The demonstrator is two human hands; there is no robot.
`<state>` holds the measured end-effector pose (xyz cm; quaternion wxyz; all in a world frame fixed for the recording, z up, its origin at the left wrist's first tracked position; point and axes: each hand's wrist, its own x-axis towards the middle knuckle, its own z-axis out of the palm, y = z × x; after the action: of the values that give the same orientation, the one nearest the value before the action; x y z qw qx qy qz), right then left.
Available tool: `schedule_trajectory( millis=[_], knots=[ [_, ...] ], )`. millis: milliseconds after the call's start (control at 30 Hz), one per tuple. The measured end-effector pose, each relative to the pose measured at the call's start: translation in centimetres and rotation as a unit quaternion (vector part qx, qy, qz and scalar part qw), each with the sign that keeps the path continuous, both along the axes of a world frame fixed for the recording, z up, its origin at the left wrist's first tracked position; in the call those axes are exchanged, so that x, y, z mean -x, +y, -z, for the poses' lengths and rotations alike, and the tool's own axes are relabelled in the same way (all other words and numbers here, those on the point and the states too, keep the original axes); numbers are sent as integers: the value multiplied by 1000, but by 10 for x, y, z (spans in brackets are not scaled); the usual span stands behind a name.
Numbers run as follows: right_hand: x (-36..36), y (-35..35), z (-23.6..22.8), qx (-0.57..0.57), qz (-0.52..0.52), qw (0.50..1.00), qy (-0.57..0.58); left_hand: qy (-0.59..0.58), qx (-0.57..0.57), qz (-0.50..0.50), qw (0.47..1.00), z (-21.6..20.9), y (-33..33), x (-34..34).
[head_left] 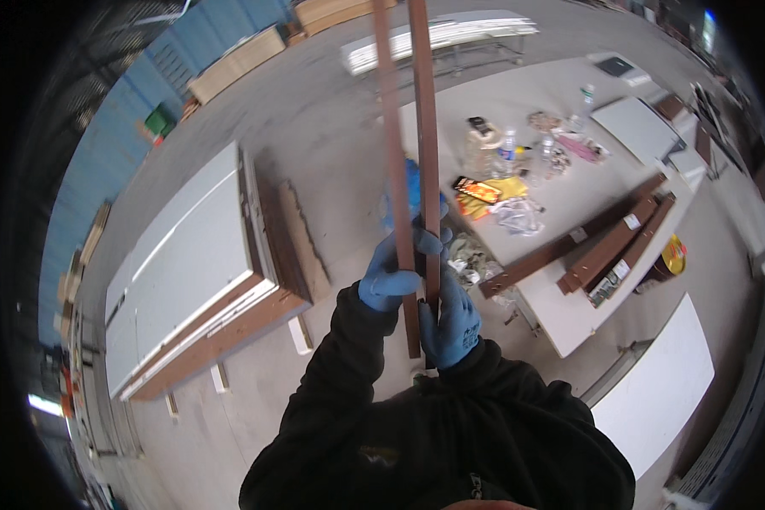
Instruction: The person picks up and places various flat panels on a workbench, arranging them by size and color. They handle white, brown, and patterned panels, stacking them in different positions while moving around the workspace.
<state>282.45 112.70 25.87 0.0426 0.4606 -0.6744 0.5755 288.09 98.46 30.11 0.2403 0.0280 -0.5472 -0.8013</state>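
Observation:
Two long, narrow brown strips stretch side by side away from my body and out past the top of the head view. My left hand (387, 279), in a blue glove, is wrapped round the left brown strip (394, 161), whose near end reaches a little below the hand. Around the lower part of the right brown strip (426, 127) closes my right hand (452, 327), gloved in blue too. The hands are close together in front of my chest. The left strip is slightly blurred. Just beyond the hands shows a blurred blue object (412, 189), partly hidden by the strips.
To my right stands a white table (561, 316) bearing brown profiles (625, 223), bottles (507, 144), an orange-yellow packet (478, 190) and crumpled plastic (517, 218). A stack of white-topped panels (187, 255) rests on blocks at left. White strips (450, 38) lie on a far rack.

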Motion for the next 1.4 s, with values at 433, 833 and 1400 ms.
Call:
schedule_trajectory(
  millis=[433, 833, 1400],
  knots=[
    [21, -180, -12, 194, -527, 643, -521, -222, 109, -14, 969, 13, -41, -163],
    [14, -243, -22, 88, -566, 564, -595, -25, -36, 89, 995, 66, -64, -171],
    [8, -254, -15, 110, -570, 520, -627, -244, 140, -195, 940, 29, -18, -157]
  ],
)
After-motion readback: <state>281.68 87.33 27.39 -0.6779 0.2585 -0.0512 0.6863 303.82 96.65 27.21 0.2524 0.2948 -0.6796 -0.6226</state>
